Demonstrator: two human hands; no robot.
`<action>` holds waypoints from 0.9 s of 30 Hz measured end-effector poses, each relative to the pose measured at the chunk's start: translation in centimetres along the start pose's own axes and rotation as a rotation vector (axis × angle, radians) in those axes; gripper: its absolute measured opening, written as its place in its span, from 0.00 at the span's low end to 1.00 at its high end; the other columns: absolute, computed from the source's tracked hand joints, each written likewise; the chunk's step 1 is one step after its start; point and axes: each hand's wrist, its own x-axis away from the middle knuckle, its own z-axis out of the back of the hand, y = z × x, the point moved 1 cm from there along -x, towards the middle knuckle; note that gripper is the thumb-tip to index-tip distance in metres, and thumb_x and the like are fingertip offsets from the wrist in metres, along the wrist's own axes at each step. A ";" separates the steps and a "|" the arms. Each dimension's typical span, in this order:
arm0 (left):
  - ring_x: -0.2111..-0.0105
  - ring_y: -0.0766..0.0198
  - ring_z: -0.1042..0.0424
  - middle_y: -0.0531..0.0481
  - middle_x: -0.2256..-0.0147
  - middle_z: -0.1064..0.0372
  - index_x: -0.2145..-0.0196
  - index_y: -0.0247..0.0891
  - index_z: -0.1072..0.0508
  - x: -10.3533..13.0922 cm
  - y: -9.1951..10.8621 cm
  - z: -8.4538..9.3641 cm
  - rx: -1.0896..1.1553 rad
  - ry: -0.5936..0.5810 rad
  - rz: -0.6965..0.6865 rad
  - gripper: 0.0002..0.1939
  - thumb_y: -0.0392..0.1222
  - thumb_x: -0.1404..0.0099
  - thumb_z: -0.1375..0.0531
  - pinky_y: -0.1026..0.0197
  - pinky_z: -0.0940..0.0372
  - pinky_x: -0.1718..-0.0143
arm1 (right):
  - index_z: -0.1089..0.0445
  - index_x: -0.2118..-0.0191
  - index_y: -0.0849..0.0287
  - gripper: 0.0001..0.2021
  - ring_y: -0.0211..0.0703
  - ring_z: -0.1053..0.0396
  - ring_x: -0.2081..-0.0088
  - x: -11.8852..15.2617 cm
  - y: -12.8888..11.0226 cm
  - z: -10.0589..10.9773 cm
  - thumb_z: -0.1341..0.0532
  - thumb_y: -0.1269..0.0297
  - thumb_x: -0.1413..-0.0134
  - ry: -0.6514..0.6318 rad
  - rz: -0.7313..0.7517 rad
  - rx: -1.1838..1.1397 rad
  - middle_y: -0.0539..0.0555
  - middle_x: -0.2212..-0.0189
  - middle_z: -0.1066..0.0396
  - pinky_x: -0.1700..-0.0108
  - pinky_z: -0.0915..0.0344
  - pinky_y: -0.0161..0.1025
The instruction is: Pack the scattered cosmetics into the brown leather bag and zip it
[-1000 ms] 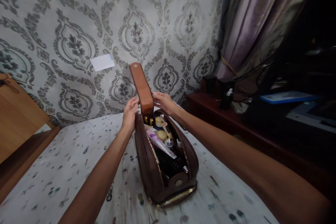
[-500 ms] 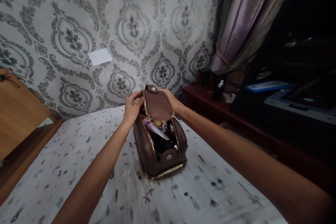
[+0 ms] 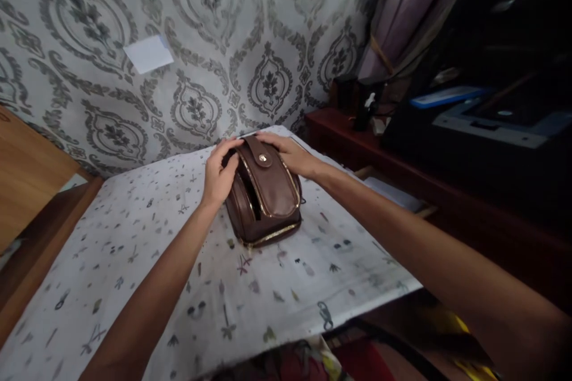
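Note:
A brown leather zip bag [image 3: 276, 187] with gold zips lies on the patterned sheet. Its top flap [image 3: 272, 190] is folded down over the opening, and a dark gap shows along the left side where the zip is undone. A strap tab with a metal snap [image 3: 263, 158] rests on the flap. My left hand [image 3: 220, 174] grips the bag's far left side, thumb and fingers bent. Across the far right top, my right hand [image 3: 290, 153] is closed over the bag's edge, its fingertips near the strap. The bag's contents are hidden.
A white sheet [image 3: 147, 250] with small prints covers the surface under the bag. Wooden furniture [image 3: 36, 172] stands at left. On the right are a dark red cabinet [image 3: 324, 125] and an open drawer with papers [image 3: 391, 193]. A white card [image 3: 149, 54] is on the wall.
The raised flap has come down over the opening, covering the tube and other items inside. Both hands stay at the bag's far end. My view has shifted, showing the sheet's near edge.

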 end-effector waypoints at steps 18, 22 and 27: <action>0.29 0.47 0.58 0.41 0.30 0.55 0.32 0.45 0.48 6.5 3.4 -0.1 -0.141 -0.151 -0.108 0.39 0.57 0.35 0.38 0.41 0.59 0.30 | 0.25 0.47 0.53 0.24 0.45 0.30 0.43 2.1 -2.3 -1.7 0.50 0.75 0.43 0.266 -0.071 0.227 0.50 0.47 0.25 0.37 0.40 0.47; 0.30 0.49 0.55 0.39 0.32 0.51 0.32 0.44 0.49 6.5 3.3 -0.6 -0.180 -0.110 -0.113 0.36 0.52 0.33 0.40 0.43 0.57 0.30 | 0.25 0.48 0.53 0.23 0.45 0.29 0.45 1.8 -2.2 -1.8 0.50 0.73 0.41 0.277 -0.087 0.221 0.49 0.48 0.25 0.38 0.38 0.47; 0.31 0.48 0.52 0.37 0.33 0.50 0.33 0.43 0.47 6.7 3.9 -0.8 -0.317 -0.070 -0.156 0.34 0.50 0.32 0.41 0.43 0.53 0.32 | 0.26 0.47 0.52 0.18 0.47 0.30 0.44 2.7 -2.1 -1.8 0.50 0.60 0.33 0.319 -0.077 0.163 0.50 0.47 0.26 0.38 0.39 0.48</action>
